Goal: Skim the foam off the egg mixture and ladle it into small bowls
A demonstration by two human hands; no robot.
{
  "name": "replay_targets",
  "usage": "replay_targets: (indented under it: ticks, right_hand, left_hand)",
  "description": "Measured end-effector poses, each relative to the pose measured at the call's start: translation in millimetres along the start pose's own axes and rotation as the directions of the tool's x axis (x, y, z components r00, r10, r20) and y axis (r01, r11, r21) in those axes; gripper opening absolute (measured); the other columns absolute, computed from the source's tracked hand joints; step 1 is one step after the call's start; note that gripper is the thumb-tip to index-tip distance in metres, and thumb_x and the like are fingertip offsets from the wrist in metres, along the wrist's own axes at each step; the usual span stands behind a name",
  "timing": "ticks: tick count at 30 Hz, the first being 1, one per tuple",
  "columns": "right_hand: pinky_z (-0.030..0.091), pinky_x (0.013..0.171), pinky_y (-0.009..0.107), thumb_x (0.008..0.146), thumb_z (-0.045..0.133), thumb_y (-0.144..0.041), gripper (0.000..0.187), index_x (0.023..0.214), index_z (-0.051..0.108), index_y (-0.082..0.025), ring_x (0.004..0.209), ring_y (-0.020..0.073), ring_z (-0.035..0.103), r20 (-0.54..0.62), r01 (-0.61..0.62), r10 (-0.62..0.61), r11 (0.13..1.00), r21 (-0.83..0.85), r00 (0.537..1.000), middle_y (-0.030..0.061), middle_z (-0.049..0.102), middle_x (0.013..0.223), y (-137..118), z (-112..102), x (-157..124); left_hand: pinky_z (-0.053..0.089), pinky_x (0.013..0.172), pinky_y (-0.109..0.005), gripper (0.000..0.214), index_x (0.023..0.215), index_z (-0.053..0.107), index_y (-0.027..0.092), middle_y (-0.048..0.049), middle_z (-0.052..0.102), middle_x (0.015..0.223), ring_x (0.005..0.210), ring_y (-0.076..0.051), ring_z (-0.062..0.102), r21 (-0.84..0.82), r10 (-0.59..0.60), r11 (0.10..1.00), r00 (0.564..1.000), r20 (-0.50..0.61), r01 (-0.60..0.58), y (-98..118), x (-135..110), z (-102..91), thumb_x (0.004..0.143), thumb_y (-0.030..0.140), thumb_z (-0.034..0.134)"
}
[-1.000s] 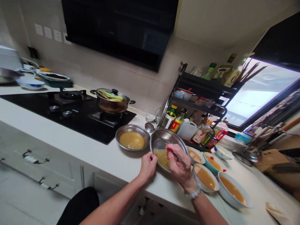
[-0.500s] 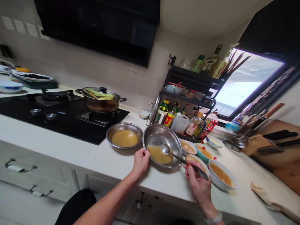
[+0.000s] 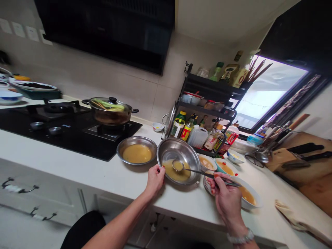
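Observation:
My left hand grips the near left rim of a metal bowl, which is tilted toward me so its yellowish broth pools at the near side. In my right hand is the dark handle of a ladle; its round head sits in the broth and looks filled. Left of the tilted bowl stands a second metal bowl of yellow broth. Beyond and beside my right hand are a white bowl, a teal bowl and another small bowl, each with orange-brown liquid. My right hand partly hides one more bowl.
A lidded pot with greens inside stands on the black stove. Behind the bowls is a black rack of bottles and jars. Knives and a cutting board stand at the right, with a cloth on the counter.
The ladle's head has turned over and dipped into the broth, now showing its filled hollow. My right hand has moved slightly right, over the bowl beneath it. My left hand keeps its grip.

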State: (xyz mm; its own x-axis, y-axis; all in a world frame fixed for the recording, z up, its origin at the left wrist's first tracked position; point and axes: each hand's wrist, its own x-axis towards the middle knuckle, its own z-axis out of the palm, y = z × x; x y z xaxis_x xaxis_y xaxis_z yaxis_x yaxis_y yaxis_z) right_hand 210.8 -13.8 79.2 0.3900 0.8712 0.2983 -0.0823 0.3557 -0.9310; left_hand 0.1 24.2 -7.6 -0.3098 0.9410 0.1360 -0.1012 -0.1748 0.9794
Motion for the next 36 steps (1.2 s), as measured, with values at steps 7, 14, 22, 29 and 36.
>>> replay_targets:
  ticks: [7, 14, 22, 29, 36]
  right_hand:
    - [0.038, 0.035, 0.018, 0.056, 0.081, -0.031, 0.033, 0.077, 0.061, -0.016, 0.042, 0.0114, 0.054, 0.047, 0.019, -0.023, 0.996, 0.088, 0.999, -0.0011, 0.06, 0.051, -31.1, 32.7, 14.1]
    - [0.038, 0.036, 0.018, 0.062, 0.073, -0.029, 0.023, 0.078, 0.059, -0.018, 0.043, 0.0121, 0.055, 0.2, 0.054, -0.077, 0.991, 0.12, 0.977, -0.0035, 0.056, 0.047, -36.3, 95.5, 18.0]
    - [0.049, 0.046, 0.023, 0.083, 0.059, -0.033, 0.015, 0.088, 0.062, -0.019, 0.05, 0.0135, 0.059, 0.485, 0.33, -0.248, 0.939, -0.091, 0.839, -0.001, 0.062, 0.06, -6.4, 137.7, -3.5]
    - [0.053, 0.059, 0.029, 0.086, 0.057, -0.02, 0.015, 0.096, 0.068, -0.022, 0.069, 0.0163, 0.064, 0.591, 0.696, -0.533, 0.714, -0.069, 0.605, 0.0047, 0.068, 0.083, -4.1, 98.9, -9.9]
    - [0.049, 0.042, 0.027, 0.081, 0.066, -0.04, 0.023, 0.092, 0.065, -0.019, 0.048, 0.0145, 0.057, 0.197, 0.426, -0.385, 0.869, -0.251, 0.902, 0.0019, 0.064, 0.065, -3.7, 21.4, 1.8]
  left_hand:
    - [0.026, 0.043, -0.021, 0.025, 0.061, 0.048, 0.019, 0.0077, 0.036, 0.048, 0.042, -0.008, 0.032, 0.009, 0.021, 1.0, 1.0, -0.002, -0.021, -1.2, 0.5, 1.4, 0.077, 0.038, 0.049]
    - [0.025, 0.044, -0.021, 0.024, 0.058, 0.044, 0.02, 0.0069, 0.035, 0.051, 0.046, -0.008, 0.031, 0.011, 0.03, 0.999, 0.999, -0.018, -0.03, -1.9, 0.4, 2.7, 0.075, 0.037, 0.049]
    - [0.024, 0.045, -0.021, 0.023, 0.058, 0.047, 0.019, 0.0065, 0.037, 0.049, 0.046, -0.009, 0.031, 0.012, 0.037, 0.999, 0.999, -0.02, -0.037, -3.4, 2.7, 4.6, 0.073, 0.037, 0.048]
    - [0.024, 0.046, -0.021, 0.024, 0.057, 0.045, 0.019, 0.0061, 0.035, 0.051, 0.049, -0.009, 0.031, 0.015, 0.061, 0.998, 0.998, -0.023, -0.06, 1.4, 0.8, 2.3, 0.073, 0.036, 0.048]
    - [0.024, 0.044, -0.021, 0.025, 0.059, 0.048, 0.019, 0.0073, 0.036, 0.05, 0.045, -0.008, 0.031, -0.006, 0.01, 1.0, 1.0, -0.004, -0.01, 1.1, 0.4, 1.3, 0.075, 0.039, 0.05]
